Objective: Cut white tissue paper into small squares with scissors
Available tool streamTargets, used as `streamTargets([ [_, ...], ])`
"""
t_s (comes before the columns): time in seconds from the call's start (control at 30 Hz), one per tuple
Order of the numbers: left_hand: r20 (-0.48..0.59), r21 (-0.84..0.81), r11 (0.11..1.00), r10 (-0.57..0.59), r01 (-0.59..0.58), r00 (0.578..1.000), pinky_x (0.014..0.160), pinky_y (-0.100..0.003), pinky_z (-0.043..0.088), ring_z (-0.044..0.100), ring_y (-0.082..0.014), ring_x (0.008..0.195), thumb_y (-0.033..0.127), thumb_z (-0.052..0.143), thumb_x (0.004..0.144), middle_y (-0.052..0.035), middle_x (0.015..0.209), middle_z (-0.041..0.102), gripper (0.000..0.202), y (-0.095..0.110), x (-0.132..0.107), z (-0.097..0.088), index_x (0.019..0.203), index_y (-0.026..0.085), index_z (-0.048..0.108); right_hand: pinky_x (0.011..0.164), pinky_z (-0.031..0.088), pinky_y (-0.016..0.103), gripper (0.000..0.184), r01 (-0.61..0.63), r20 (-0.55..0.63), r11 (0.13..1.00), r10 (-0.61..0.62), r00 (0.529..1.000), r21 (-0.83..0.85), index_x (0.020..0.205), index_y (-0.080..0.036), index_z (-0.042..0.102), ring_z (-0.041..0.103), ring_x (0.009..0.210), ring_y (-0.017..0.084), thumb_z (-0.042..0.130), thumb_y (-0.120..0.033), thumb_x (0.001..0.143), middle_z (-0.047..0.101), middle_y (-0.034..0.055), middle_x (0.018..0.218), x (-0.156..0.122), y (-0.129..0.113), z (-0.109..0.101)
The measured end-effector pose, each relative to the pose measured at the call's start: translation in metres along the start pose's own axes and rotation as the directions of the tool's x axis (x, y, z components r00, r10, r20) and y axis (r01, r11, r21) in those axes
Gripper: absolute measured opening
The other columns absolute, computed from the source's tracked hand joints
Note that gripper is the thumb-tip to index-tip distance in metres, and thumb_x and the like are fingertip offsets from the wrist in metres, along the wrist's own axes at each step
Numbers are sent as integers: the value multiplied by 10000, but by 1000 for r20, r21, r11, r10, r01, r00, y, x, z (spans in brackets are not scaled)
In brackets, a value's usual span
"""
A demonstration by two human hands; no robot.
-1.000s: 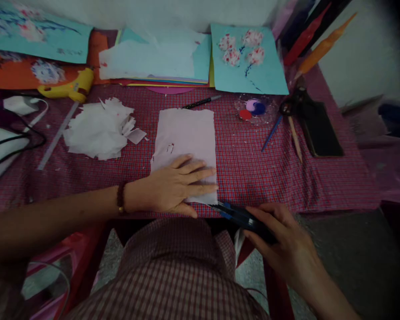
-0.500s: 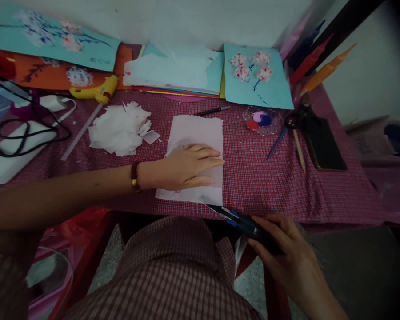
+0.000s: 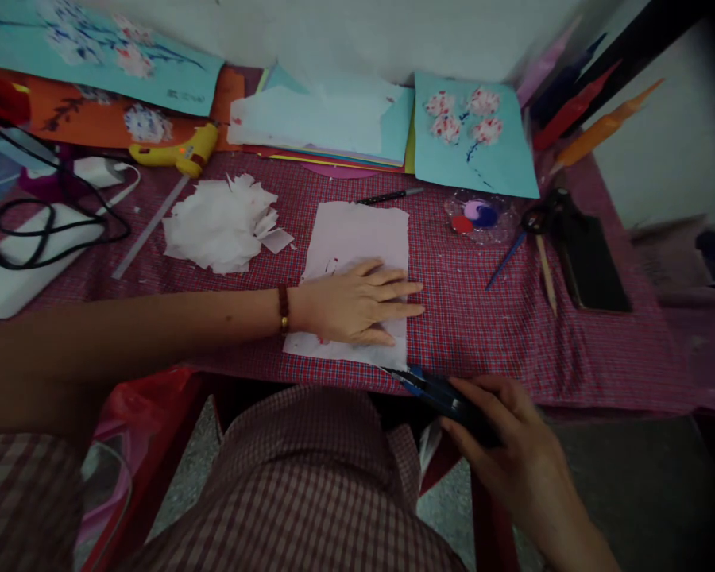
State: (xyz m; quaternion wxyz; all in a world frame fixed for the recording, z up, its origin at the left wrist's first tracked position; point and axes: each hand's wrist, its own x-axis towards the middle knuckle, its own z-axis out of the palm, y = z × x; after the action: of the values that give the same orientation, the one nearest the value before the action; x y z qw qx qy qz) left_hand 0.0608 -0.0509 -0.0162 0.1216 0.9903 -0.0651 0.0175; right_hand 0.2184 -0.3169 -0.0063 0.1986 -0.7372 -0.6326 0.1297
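Paper sheet, pale pinkish-white, thin and rectangular [image 3: 363, 238], lies flat on the worktop covered in red-and-blue checked cloth [image 3: 465, 318], its long axis running near to far and its near edge just beside the worktop's near edge. The left hand [image 3: 354, 306] rests on the sheet's nearer half, palm down and holding nothing, fingers spread to the right, with some tips past the right edge. At the near right corner sits the black-and-blue plastic cutter knife [image 3: 446, 397], slanting from near right to far left, blade toward the sheet. Whether the blade is under the paper or only beside it, I cannot tell. The right hand's grip [image 3: 518, 445] is closed round the handle; it is nearer that corner's blade, well apart from the bare far half. Farther left is a crumpled heap of white tissue paper [image 3: 220, 230]; beyond the far edge, a slim black pen [image 3: 387, 196].
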Motion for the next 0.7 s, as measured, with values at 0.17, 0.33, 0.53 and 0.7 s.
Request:
streamTargets([
  [0.17,-12,0,1000,5,-5,1000,1128,-498,184,305,-302,1410,593,382,935,-91,1556,341,623,0,0,0,1457,254,397,757,572,353,336,4,1,1000,-4,1000,14,1215,-217,535,621,939,219,596,-344,910,537,83,1090,10,-4,3],
  [0.33,-30,-4,1000,6,-6,1000,1126,-505,188,313,-307,1403,614,404,918,-99,1549,353,646,1,0,0,1450,247,409,731,568,338,305,20,18,999,-21,1000,44,1196,-239,544,620,918,207,604,-321,909,533,71,1080,6,0,1],
  [0.53,-12,3,1000,-3,3,1000,1136,-493,168,293,-304,1413,591,454,911,-96,1559,333,652,2,0,-1,1456,239,397,706,566,324,322,14,22,998,-15,1000,58,1208,-240,551,623,904,203,617,-311,901,530,72,1073,-9,3,-1],
  [0.7,-6,-2,1000,-6,6,1000,1135,-494,170,298,-306,1410,588,449,913,-96,1558,335,645,2,0,-2,1452,237,404,704,574,337,294,-29,-9,999,29,1000,21,1182,-243,575,637,893,213,606,-323,901,552,73,1067,-18,2,0],
])
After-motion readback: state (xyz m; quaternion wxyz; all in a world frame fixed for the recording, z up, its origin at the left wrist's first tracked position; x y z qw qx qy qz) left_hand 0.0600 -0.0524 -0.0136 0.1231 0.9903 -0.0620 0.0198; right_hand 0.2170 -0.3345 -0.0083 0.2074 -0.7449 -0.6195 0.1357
